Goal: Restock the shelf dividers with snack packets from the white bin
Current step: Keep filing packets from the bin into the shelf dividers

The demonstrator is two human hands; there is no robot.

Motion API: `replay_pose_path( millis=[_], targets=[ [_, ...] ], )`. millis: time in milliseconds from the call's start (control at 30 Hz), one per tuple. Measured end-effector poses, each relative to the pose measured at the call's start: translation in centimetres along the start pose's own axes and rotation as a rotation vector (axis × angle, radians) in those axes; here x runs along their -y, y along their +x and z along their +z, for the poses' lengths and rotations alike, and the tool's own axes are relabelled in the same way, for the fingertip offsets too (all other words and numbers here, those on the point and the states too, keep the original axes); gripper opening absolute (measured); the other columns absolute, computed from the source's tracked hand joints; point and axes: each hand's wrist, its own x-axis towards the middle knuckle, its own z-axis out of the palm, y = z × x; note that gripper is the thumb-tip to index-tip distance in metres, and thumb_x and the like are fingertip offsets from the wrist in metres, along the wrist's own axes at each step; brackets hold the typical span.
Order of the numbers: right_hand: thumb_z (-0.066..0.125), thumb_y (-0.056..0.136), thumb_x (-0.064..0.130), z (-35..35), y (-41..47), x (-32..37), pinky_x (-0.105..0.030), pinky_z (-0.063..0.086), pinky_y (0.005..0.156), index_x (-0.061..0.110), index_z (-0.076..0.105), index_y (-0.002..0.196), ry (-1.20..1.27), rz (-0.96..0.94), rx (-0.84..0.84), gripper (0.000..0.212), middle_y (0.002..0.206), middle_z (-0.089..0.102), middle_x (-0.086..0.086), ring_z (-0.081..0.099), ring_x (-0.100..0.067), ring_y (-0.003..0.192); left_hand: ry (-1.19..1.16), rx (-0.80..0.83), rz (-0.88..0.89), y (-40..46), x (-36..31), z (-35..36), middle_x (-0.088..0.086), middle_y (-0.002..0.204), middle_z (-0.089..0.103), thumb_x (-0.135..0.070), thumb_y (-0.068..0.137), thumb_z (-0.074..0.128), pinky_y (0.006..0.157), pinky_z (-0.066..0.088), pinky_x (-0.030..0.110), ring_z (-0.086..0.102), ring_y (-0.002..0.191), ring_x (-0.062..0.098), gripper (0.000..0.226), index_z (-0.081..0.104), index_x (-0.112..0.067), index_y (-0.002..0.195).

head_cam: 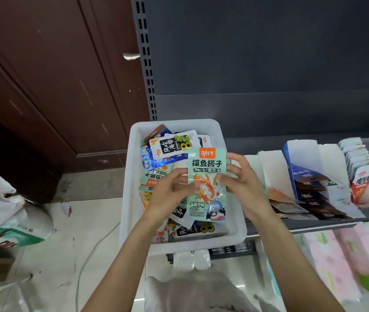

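A mint-green snack packet [207, 183] with an orange logo is held upright above the white bin [131, 199]. My left hand [170, 192] pinches its left edge and my right hand [242, 176] pinches its right edge. Below it the bin holds several more packets [174, 143], green, black-and-white and blue, lying loose. To the right, white shelf dividers [273, 167] stand on the grey shelf [314, 221]; some slots hold dark blue packets [309, 190] and red-and-white packets [365, 179].
A dark wooden cabinet [44, 86] stands at the left. White plastic bags [3, 212] lie on the floor at lower left. Pastel tissue packs [341, 257] fill the shelf below. The grey shelf upright [147, 64] rises behind the bin.
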Motion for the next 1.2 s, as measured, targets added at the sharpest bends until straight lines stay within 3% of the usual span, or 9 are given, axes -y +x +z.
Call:
replay_pose_path(
  millis=[133, 267, 400, 467, 600, 800, 1000, 1067, 1200],
  targets=[
    [0.065, 0.086, 0.01, -3.0, -1.2, 1.9, -0.015, 0.051, 0.065, 0.031, 0.043, 0.127, -0.196, -0.105, -0.063, 0.051, 0.095, 0.065, 0.004, 0.065, -0.005, 0.087, 0.227, -0.014, 0.155, 0.3, -0.9, 2.0, -0.016, 0.081, 0.064, -0.017, 0.079, 0.073, 0.068, 0.049, 0.014, 0.061, 0.066, -0.002, 0.014, 0.067, -0.026, 0.088],
    [0.067, 0.086, 0.023, -7.6, -2.6, 3.6, -0.011, 0.046, 0.058, 0.024, 0.062, 0.101, -0.797, -0.411, -0.088, 0.016, 0.084, 0.062, 0.019, 0.06, 0.001, 0.071, 0.597, -0.129, 0.6, 0.3, -2.7, 4.8, -0.014, 0.088, 0.069, -0.018, 0.08, 0.071, 0.068, 0.05, 0.015, 0.058, 0.071, -0.004, 0.017, 0.073, -0.02, 0.098],
    [0.062, 0.088, 0.019, -11.5, -4.0, 3.9, -0.008, 0.045, 0.066, 0.012, 0.068, 0.09, -0.843, -0.627, -0.287, 0.009, 0.086, 0.067, 0.008, 0.059, -0.004, 0.075, 0.552, -0.194, 0.883, 1.5, -4.0, 9.2, -0.008, 0.091, 0.071, -0.025, 0.086, 0.06, 0.068, 0.047, 0.014, 0.061, 0.08, 0.002, 0.018, 0.073, -0.021, 0.099],
    [0.06, 0.087, 0.014, -12.9, -4.5, 3.1, -0.005, 0.043, 0.07, 0.008, 0.069, 0.092, -0.853, -0.663, -0.379, 0.011, 0.085, 0.067, 0.004, 0.058, -0.004, 0.075, 0.499, -0.12, 0.863, 2.7, -4.1, 11.1, -0.008, 0.092, 0.071, -0.027, 0.087, 0.058, 0.069, 0.051, 0.019, 0.062, 0.08, 0.002, 0.021, 0.072, -0.023, 0.102],
    [0.064, 0.086, 0.004, -14.4, -3.5, -0.7, -0.022, 0.046, 0.071, 0.008, 0.07, 0.095, -0.956, -0.642, -0.456, 0.012, 0.088, 0.071, -0.006, 0.065, -0.02, 0.074, 0.577, -0.009, 0.775, 5.0, -2.3, 13.3, -0.008, 0.095, 0.072, -0.021, 0.087, 0.063, 0.07, 0.056, 0.028, 0.066, 0.081, 0.005, 0.019, 0.072, -0.024, 0.103],
    [0.076, 0.058, -0.011, -12.5, -1.1, -3.8, -0.033, 0.055, 0.069, 0.012, 0.07, 0.107, -1.273, -0.578, -0.185, 0.055, 0.089, 0.073, -0.006, 0.069, -0.025, 0.075, 0.896, -0.086, 0.651, 6.2, 1.0, 11.8, -0.003, 0.102, 0.072, -0.026, 0.089, 0.055, 0.081, 0.052, 0.036, 0.065, 0.094, 0.018, 0.024, 0.071, -0.024, 0.107],
    [0.07, 0.07, 0.0, -10.3, 0.8, -5.0, -0.045, 0.049, 0.088, 0.012, 0.066, 0.116, -1.462, -0.524, -0.018, 0.047, 0.106, 0.071, -0.007, 0.062, -0.031, 0.105, 0.913, 0.203, 0.596, 4.3, 1.9, 9.2, -0.006, 0.126, 0.06, -0.034, 0.094, 0.053, 0.101, 0.033, 0.028, 0.048, 0.119, 0.012, 0.029, 0.064, -0.025, 0.118],
    [0.066, 0.078, 0.004, -8.5, 0.5, -3.7, -0.042, 0.049, 0.086, 0.012, 0.063, 0.119, -1.315, -0.594, -0.027, 0.042, 0.108, 0.069, -0.005, 0.06, -0.028, 0.104, 0.86, 0.115, 0.537, 3.2, 2.0, 7.6, -0.007, 0.125, 0.06, -0.035, 0.095, 0.05, 0.095, 0.036, 0.023, 0.051, 0.116, 0.009, 0.029, 0.063, -0.026, 0.118],
    [0.059, 0.086, 0.007, -2.9, 0.6, -2.7, -0.037, 0.048, 0.089, 0.015, 0.063, 0.119, -1.104, -0.693, 0.147, 0.034, 0.108, 0.07, -0.005, 0.063, -0.023, 0.1, 0.89, -0.386, 0.427, 1.5, 3.8, 3.0, 0.003, 0.101, 0.07, -0.027, 0.09, 0.053, 0.074, 0.052, 0.032, 0.065, 0.089, 0.023, 0.024, 0.068, -0.019, 0.107]
  ],
)
